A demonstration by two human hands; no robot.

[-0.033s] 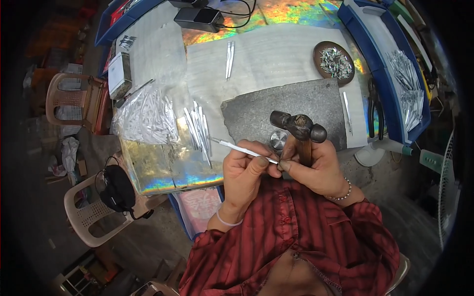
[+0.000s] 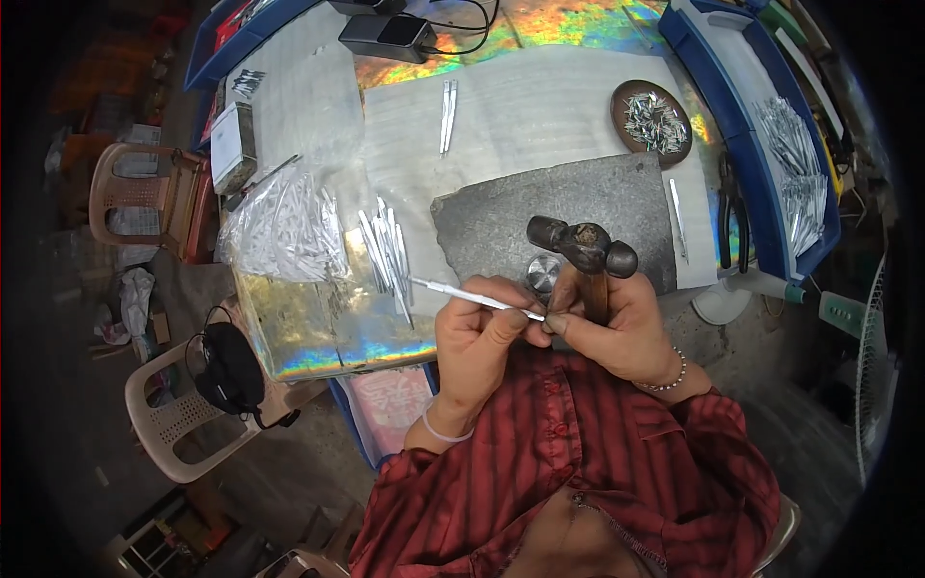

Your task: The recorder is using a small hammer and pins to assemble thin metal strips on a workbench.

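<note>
My left hand (image 2: 477,335) is closed around a slim silvery rod (image 2: 455,291), shaped like a pen. One end of the rod juts out to the left; its other end meets the fingertips of my right hand (image 2: 626,332). That hand also grips the wooden handle of a ball-peen hammer (image 2: 583,247), head up, while its thumb and finger pinch at the rod's end. Whatever small part lies in the pinch is hidden. Just behind my fingers, a round metal piece (image 2: 543,273) sits on a dark flat stone slab (image 2: 501,207).
Left of the slab lie several similar rods (image 2: 385,252) and a clear bag of rods (image 2: 284,226). A brown bowl (image 2: 617,108) contains small metal pieces. Black-handled pliers (image 2: 732,217) lie beside a blue bin (image 2: 761,241) at right. Two rods (image 2: 449,116) rest farther back.
The free end of the rod has dipped slightly. Both hands and the hammer stay almost in place.
</note>
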